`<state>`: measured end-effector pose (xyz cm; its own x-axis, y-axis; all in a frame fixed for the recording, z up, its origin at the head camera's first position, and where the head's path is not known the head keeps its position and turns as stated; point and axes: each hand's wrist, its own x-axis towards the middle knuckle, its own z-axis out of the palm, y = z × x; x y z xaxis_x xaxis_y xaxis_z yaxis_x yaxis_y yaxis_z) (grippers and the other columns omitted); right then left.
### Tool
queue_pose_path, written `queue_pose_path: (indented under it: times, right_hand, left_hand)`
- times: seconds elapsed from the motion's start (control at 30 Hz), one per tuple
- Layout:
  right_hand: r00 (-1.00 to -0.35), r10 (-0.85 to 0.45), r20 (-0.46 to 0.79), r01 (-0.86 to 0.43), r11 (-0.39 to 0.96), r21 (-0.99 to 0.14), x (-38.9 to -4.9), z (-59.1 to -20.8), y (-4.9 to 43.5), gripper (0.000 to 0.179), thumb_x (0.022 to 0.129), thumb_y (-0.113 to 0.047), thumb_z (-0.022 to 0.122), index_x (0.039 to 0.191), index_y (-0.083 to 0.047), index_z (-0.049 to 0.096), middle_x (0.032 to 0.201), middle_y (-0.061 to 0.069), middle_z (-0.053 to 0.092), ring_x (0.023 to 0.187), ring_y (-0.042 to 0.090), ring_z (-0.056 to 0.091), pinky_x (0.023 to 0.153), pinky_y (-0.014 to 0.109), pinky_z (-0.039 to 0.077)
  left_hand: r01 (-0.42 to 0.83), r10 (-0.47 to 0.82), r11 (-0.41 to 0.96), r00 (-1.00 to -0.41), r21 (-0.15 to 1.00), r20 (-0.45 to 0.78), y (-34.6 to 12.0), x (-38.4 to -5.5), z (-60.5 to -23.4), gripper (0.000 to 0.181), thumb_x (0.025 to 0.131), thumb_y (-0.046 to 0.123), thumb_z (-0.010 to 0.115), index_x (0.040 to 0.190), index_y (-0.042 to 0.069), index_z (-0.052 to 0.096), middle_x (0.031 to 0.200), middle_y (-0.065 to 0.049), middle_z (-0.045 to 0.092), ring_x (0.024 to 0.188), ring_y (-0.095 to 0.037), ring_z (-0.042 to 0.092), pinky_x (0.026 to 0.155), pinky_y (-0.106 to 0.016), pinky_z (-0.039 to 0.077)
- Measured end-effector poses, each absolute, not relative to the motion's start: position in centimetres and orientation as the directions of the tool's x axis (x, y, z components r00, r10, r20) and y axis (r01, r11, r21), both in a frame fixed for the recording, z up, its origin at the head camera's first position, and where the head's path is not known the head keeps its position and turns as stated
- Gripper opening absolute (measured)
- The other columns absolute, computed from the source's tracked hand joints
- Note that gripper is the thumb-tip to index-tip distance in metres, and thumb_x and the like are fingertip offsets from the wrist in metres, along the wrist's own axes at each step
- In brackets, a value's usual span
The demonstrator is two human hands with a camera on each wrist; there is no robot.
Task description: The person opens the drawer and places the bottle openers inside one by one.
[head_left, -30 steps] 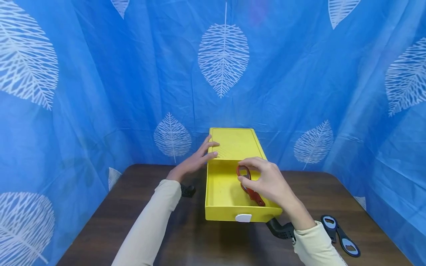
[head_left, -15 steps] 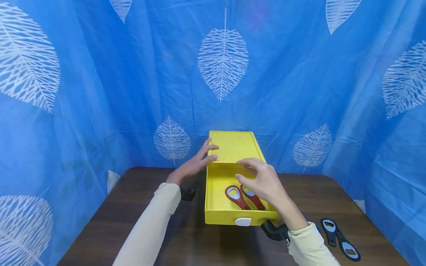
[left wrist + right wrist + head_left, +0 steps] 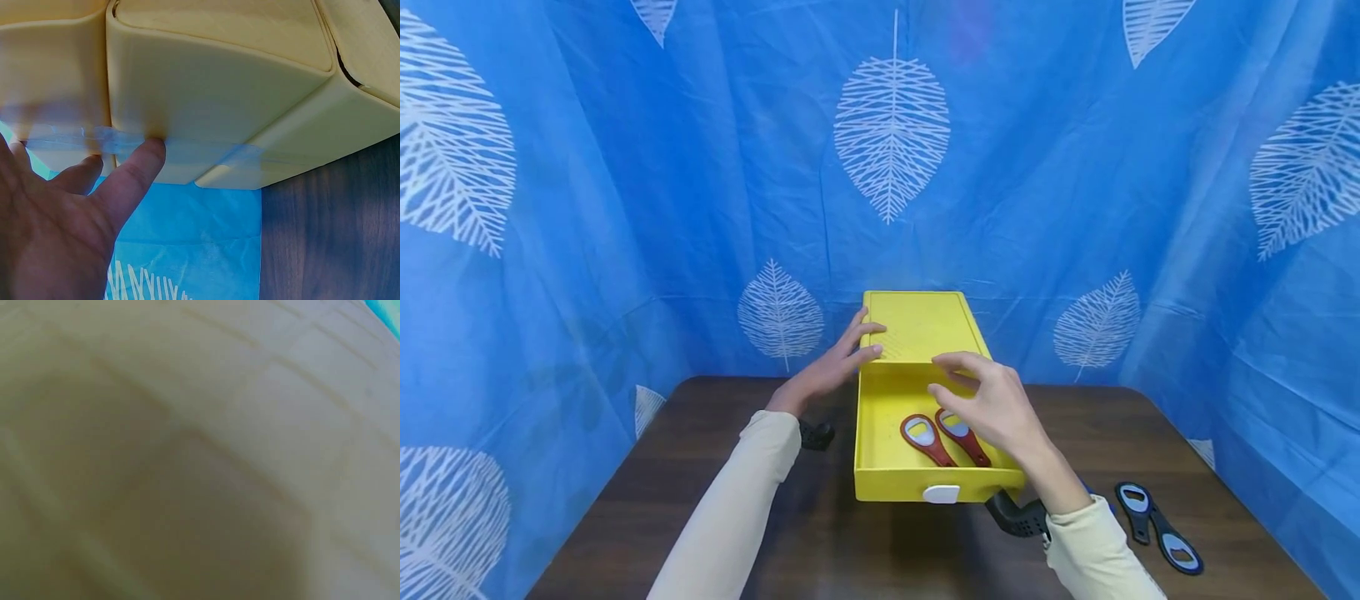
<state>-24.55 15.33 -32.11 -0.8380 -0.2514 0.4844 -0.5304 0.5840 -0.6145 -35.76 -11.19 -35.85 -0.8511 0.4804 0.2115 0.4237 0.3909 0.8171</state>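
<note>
A yellow drawer box (image 3: 919, 325) stands on the table with its drawer (image 3: 880, 485) pulled out toward me. Two bottle openers with red handles, a left one (image 3: 927, 439) and a right one (image 3: 962, 437), lie side by side on the drawer floor. My left hand (image 3: 838, 365) rests spread against the box's left side. In the left wrist view, that hand's fingertips (image 3: 153, 150) touch the yellow wall (image 3: 206, 94) near a strip of clear tape. Over the drawer's right part hovers my right hand (image 3: 992, 400), thumb and fingers parted, holding nothing.
Two black bottle openers, one nearer the box (image 3: 1135, 510) and one farther right (image 3: 1177, 543), lie on the dark wooden table (image 3: 715, 450) at the right. A blue leaf-print curtain (image 3: 1000, 167) surrounds the table. A blurred, pale, ribbed surface (image 3: 206, 456) fills the right wrist view.
My right hand has let go of a red bottle opener, which now lies beside the other in the drawer. The left hand keeps its place on the box.
</note>
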Motion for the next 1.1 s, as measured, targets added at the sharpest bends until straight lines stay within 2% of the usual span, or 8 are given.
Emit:
queue_pose_path:
  times: [0.13,0.67,0.9,1.1]
  right_hand:
    - [-0.839,-0.244,0.486,-0.530,0.567,-0.630,-24.4,-32.2,15.7,0.042,0.088,-0.015,0.082,0.127,-0.005,0.070,0.124,0.014,0.073,0.113,0.033,0.072,0.096,0.047,0.057]
    - [-0.848,-0.181,0.499,-0.509,0.543,-0.668,-21.5,-32.3,18.4,0.036,0.090,-0.024,0.082,0.123,-0.014,0.073,0.117,0.002,0.076,0.110,0.019,0.073,0.093,0.035,0.058]
    - [-0.846,-0.158,0.509,-0.510,0.517,-0.687,-20.1,-32.6,19.2,0.031,0.091,-0.027,0.081,0.120,-0.017,0.075,0.114,0.000,0.077,0.104,0.016,0.074,0.086,0.019,0.057]
    - [-0.842,-0.156,0.516,-0.521,0.487,-0.701,-19.1,-32.9,19.4,0.028,0.091,-0.024,0.081,0.118,-0.018,0.076,0.111,-0.002,0.077,0.100,0.008,0.074,0.082,0.020,0.058]
  left_hand:
    - [0.412,0.482,0.382,-0.852,0.827,0.202,-11.3,-35.8,-35.7,0.056,0.106,0.048,0.046,0.157,0.027,0.035,0.173,0.009,-0.015,0.160,-0.033,0.001,0.117,-0.067,0.031]
    - [0.399,0.482,0.368,-0.854,0.840,0.194,-11.2,-36.0,-35.4,0.056,0.106,0.049,0.046,0.157,0.028,0.034,0.173,0.010,-0.015,0.159,-0.035,0.007,0.114,-0.067,0.036]
    - [0.393,0.473,0.370,-0.859,0.842,0.193,-11.0,-35.6,-35.4,0.057,0.106,0.049,0.047,0.156,0.027,0.035,0.173,0.010,-0.014,0.159,-0.035,0.007,0.114,-0.066,0.036]
    - [0.372,0.471,0.371,-0.865,0.851,0.173,-10.9,-35.3,-35.6,0.057,0.106,0.050,0.046,0.156,0.028,0.034,0.173,0.012,-0.014,0.159,-0.033,0.008,0.114,-0.064,0.037]
